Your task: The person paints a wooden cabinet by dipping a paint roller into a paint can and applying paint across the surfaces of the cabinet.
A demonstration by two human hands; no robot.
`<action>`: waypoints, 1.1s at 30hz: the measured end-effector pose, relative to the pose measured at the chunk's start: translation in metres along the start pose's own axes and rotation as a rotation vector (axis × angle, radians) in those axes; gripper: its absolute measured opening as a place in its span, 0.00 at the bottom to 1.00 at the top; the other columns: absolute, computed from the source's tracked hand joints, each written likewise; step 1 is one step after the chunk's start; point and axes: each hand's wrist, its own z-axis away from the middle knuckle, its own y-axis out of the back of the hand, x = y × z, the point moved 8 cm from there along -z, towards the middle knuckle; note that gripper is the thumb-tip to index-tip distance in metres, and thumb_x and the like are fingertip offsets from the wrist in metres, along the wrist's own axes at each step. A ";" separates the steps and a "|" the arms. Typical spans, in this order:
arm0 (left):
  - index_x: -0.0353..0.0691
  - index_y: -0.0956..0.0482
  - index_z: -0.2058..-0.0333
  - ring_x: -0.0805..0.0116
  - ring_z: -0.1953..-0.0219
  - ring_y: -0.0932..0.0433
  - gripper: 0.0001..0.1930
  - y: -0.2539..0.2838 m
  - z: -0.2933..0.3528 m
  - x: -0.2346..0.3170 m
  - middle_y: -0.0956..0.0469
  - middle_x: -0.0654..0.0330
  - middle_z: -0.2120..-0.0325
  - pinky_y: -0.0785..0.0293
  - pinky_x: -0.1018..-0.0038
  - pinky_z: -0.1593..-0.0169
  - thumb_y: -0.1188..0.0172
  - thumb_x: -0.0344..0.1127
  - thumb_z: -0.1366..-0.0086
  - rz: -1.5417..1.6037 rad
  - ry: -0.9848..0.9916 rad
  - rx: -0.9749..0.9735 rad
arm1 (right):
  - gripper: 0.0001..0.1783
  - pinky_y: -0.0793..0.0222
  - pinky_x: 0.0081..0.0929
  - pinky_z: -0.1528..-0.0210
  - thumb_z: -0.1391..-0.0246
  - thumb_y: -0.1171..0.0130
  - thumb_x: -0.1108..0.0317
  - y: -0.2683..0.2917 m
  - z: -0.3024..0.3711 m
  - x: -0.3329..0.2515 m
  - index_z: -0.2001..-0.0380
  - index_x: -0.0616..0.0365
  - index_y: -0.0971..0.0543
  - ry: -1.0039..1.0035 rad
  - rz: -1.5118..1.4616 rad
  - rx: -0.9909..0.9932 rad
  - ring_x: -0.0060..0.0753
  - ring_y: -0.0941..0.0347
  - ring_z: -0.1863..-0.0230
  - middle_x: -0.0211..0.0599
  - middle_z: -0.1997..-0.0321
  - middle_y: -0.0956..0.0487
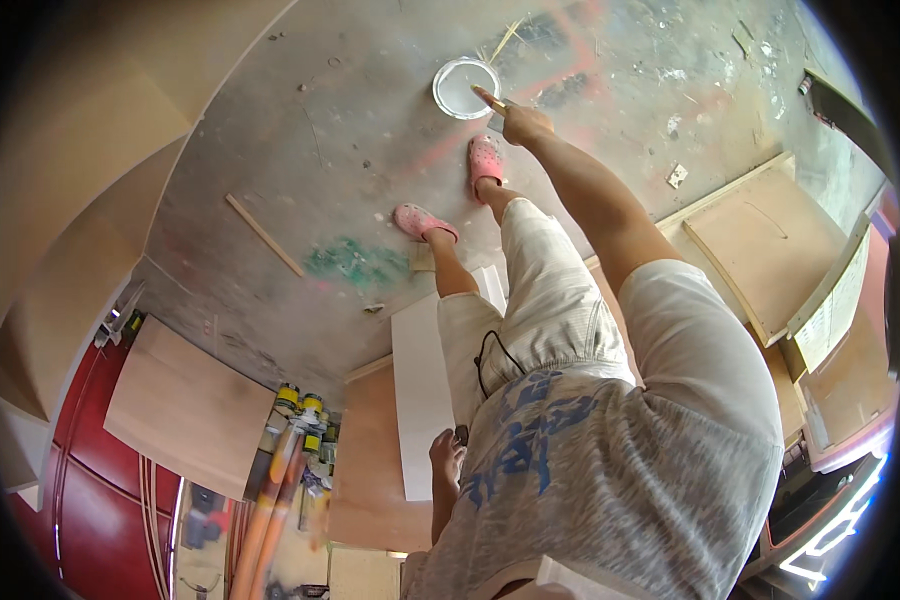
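Because the round white tub (437, 90) stands on the floor (320, 130) just beyond the feet, the right arm reaches out nearly straight toward it. The fingers of the right hand (527, 125) are closed around a wooden-handled tool (490, 101), pinching it so that one end projects past the fist and overlaps the tub's rim in view; whether it touches the rim cannot be told. That grip probably keeps the knuckles clear of the tub's pale contents. What the greyish part beside the hand is, I cannot make out.

The left hand (448, 455) hangs near the hip, apart from the tub, probably because one hand is enough for the tool. Its fingers look bent beside a small dark object (461, 435), but I cannot tell whether they grip it.

Pink clogs (485, 160) flank the approach to the tub, one nearer than the other, likely a stance for balance. A white board (420, 420) lies beside the legs, and a thin wooden strip (265, 235) rests on the floor, well apart from both hands.
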 end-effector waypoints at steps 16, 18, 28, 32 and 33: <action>0.41 0.35 0.57 0.66 0.66 0.29 0.19 0.017 -0.043 0.028 0.28 0.56 0.64 0.36 0.69 0.64 0.48 0.42 0.45 0.091 -0.052 -0.098 | 0.22 0.33 0.36 0.63 0.61 0.54 0.73 0.017 0.062 0.021 0.57 0.49 0.30 -0.098 -0.028 -0.017 0.43 0.29 0.61 0.43 0.62 0.26; 0.41 0.35 0.56 0.65 0.65 0.28 0.20 0.017 -0.043 0.033 0.28 0.56 0.64 0.37 0.68 0.63 0.47 0.43 0.46 0.082 -0.083 -0.127 | 0.22 0.33 0.37 0.63 0.61 0.54 0.73 0.022 0.074 0.029 0.57 0.49 0.30 -0.088 -0.028 0.034 0.43 0.29 0.61 0.43 0.62 0.26; 0.39 0.36 0.56 0.65 0.66 0.28 0.21 0.006 -0.087 0.070 0.28 0.57 0.65 0.37 0.68 0.63 0.49 0.44 0.45 -0.027 -0.267 -0.272 | 0.23 0.32 0.36 0.62 0.59 0.55 0.72 0.002 0.073 0.020 0.55 0.45 0.32 -0.126 -0.087 0.040 0.42 0.28 0.61 0.42 0.63 0.25; 0.39 0.37 0.56 0.65 0.67 0.28 0.20 0.008 -0.095 0.085 0.28 0.58 0.66 0.36 0.69 0.64 0.50 0.43 0.44 0.061 -0.147 -0.280 | 0.17 0.32 0.36 0.67 0.55 0.56 0.68 0.012 0.105 0.027 0.59 0.46 0.30 -0.098 -0.055 0.136 0.40 0.27 0.64 0.41 0.65 0.24; 0.39 0.37 0.55 0.65 0.67 0.28 0.20 0.007 -0.097 0.092 0.28 0.58 0.67 0.36 0.69 0.64 0.50 0.43 0.44 0.072 -0.137 -0.283 | 0.16 0.32 0.36 0.68 0.54 0.57 0.68 0.013 0.108 0.025 0.59 0.45 0.30 -0.118 -0.033 0.148 0.40 0.27 0.65 0.41 0.66 0.24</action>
